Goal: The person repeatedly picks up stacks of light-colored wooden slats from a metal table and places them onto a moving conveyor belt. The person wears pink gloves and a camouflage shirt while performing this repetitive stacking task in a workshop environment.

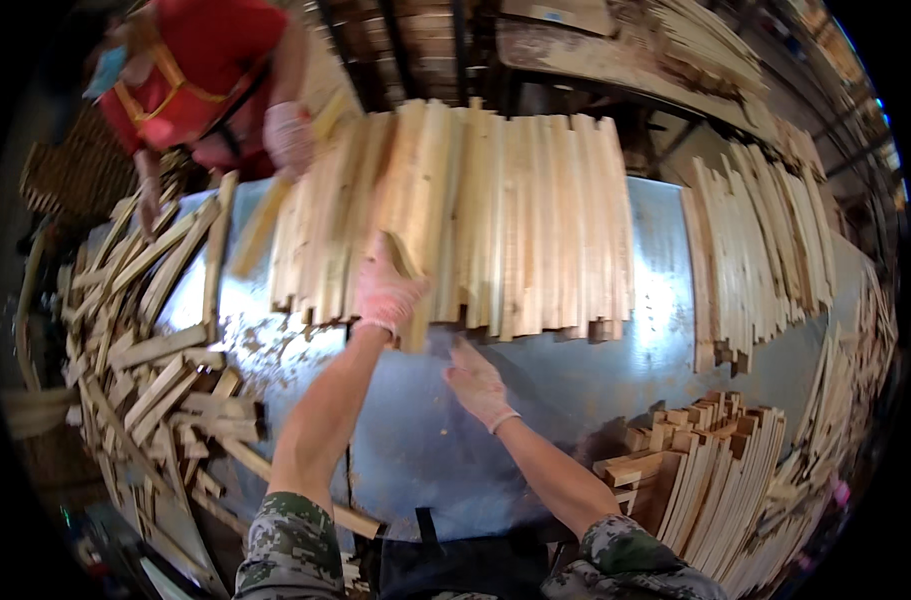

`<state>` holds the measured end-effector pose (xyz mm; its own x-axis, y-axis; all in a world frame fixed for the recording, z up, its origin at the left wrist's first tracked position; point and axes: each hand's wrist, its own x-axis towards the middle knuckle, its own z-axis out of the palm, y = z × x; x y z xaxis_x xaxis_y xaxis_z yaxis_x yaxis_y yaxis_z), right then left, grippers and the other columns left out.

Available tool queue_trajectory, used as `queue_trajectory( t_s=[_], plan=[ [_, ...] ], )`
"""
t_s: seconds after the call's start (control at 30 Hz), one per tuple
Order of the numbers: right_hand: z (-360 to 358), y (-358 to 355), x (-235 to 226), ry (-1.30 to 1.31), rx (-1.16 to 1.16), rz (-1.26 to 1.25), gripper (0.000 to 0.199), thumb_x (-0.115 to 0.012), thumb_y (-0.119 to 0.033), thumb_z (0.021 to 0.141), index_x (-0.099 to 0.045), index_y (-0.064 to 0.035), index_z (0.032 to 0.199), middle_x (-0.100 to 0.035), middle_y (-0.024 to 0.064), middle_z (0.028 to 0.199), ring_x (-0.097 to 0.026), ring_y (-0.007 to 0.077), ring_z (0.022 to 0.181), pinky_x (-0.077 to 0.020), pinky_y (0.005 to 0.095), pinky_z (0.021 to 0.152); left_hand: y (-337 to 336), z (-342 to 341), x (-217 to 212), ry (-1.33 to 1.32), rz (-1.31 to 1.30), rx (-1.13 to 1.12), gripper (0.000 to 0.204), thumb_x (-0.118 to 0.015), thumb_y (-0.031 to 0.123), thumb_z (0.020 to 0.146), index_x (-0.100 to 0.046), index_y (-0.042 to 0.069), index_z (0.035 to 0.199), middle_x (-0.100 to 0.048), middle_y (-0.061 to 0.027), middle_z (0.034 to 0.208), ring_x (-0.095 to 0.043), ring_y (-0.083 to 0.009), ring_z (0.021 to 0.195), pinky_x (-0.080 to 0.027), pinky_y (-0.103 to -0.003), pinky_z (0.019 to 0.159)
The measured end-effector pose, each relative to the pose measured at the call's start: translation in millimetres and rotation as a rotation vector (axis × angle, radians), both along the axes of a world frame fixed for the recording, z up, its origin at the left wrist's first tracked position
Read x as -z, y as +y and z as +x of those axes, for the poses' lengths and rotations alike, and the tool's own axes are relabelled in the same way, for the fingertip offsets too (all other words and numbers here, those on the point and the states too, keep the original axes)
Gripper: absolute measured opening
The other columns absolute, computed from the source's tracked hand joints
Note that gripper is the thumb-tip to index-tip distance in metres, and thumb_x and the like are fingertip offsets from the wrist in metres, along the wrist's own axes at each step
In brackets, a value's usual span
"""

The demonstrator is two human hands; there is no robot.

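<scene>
Sorting slats on a metal table (595,370)

A wide row of slats (495,220) lies across the table; the gloved left hand (385,292) grips one slat (411,290) at its near edge, while the right hand (478,385) hovers open, empty, just below.

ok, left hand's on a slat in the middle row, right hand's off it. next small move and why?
Probably draw that wooden slat toward the near edge, out of the row of slats. The left hand grips its lower end, and the piece already sits tilted against its neighbours. The right hand hovers open just below the row's near edge over the metal table, seemingly placed to steady the row.
</scene>
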<state>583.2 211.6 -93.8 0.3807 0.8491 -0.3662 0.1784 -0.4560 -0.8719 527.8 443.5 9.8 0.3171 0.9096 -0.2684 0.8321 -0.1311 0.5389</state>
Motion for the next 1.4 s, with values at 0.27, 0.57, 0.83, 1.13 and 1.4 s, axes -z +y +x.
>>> queue_trajectory(
  t_s=[0.27,0.57,0.83,1.13,1.4],
  plan=[
    [-55.6,-121.2,18.5,0.328,0.108,-0.061,0.06,-0.064,0.006,0.099,-0.05,0.0044,0.158,-0.069,0.014,0.135,-0.067,0.0199,0.12,-0.0541,0.0311,0.105,-202.8,-232.6,-37.1,-0.622,-0.509,-0.17,0.128,-0.097,0.021,0.067,-0.025,-0.004,0.17,-0.043,-0.0218,0.167,-0.04,-0.0304,0.155,-0.03,-0.037,0.128],
    [-59.8,-115.4,27.7,0.351,0.155,-0.15,0.056,-0.062,0.0,0.103,-0.051,0.0024,0.158,-0.068,0.0055,0.099,-0.061,0.0119,0.076,-0.0522,0.0265,0.065,-419.6,-421.6,-150.9,-0.621,-0.435,-0.616,0.135,-0.098,0.031,0.065,-0.022,-0.002,0.172,-0.047,-0.0203,0.163,-0.047,-0.0271,0.149,-0.035,-0.036,0.125],
    [-70.6,-113.3,38.4,0.251,0.141,-0.144,0.063,-0.065,-0.004,0.102,-0.046,-0.0001,0.162,-0.06,-0.0003,0.084,-0.053,0.0094,0.062,-0.0447,0.026,0.053,-557.5,-516.6,-148.9,-0.78,0.084,-1.353,0.12,-0.089,0.009,0.067,-0.029,0.006,0.172,-0.06,-0.0135,0.148,-0.064,-0.0257,0.126,-0.055,-0.039,0.105],
    [-105.6,-133.8,16.9,-0.249,-0.242,-0.211,0.068,-0.073,-0.007,0.095,-0.05,0.0041,0.158,-0.062,0.0007,0.09,-0.057,0.0122,0.076,-0.0513,0.0303,0.07,-594.2,-651.2,-14.5,-0.524,0.14,-1.716,0.102,-0.082,-0.003,0.075,-0.034,-0.005,0.166,-0.063,-0.0207,0.144,-0.068,-0.0285,0.119,-0.055,-0.037,0.107],
    [-168.6,-171.3,-33.5,-0.085,-0.481,-0.651,0.067,-0.075,-0.011,0.096,-0.052,0.0052,0.157,-0.073,0.0062,0.091,-0.061,0.0119,0.076,-0.0519,0.0276,0.073,-469.2,-705.7,39.7,-0.144,-0.279,-1.497,0.106,-0.09,0.028,0.073,-0.042,0.009,0.165,-0.06,-0.0275,0.148,-0.058,-0.0385,0.139,-0.046,-0.045,0.116]
  ],
)
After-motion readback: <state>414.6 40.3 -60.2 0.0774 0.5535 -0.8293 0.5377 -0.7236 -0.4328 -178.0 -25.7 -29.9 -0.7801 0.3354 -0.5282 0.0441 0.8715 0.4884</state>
